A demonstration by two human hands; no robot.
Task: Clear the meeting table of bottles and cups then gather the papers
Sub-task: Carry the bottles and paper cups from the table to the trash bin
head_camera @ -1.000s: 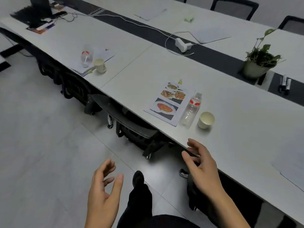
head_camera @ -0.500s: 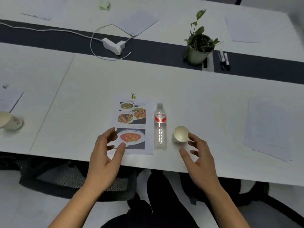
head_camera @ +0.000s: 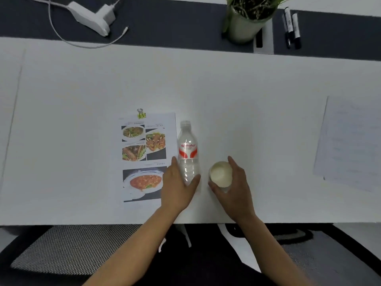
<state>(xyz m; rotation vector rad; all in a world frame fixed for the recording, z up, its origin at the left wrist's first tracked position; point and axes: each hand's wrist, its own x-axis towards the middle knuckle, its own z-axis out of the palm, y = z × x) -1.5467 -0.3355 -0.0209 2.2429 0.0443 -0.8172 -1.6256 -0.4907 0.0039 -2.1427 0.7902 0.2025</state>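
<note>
A clear water bottle point(head_camera: 187, 149) with a red and white label stands on the white table point(head_camera: 82, 83) near the front edge. My left hand point(head_camera: 177, 188) wraps its lower part, fingers on the left side and thumb on the right. Just to the right stands a cream paper cup point(head_camera: 220, 174). My right hand point(head_camera: 237, 188) curls round the cup, thumb at the near side and fingers at the far right. Left of the bottle lies a sheet with food photos point(head_camera: 144, 155), held by a yellow binder clip point(head_camera: 141, 114).
More white papers point(head_camera: 350, 141) lie at the right. A potted plant point(head_camera: 247, 17), two markers point(head_camera: 291, 25) and a white charger with its cable point(head_camera: 92, 17) sit on the dark centre strip. A mesh chair point(head_camera: 61, 250) stands under the front edge.
Both hands moved forward over the table's edge. The left hand closed round the bottle and the right hand closed round the cup. The camera came closer to the table.
</note>
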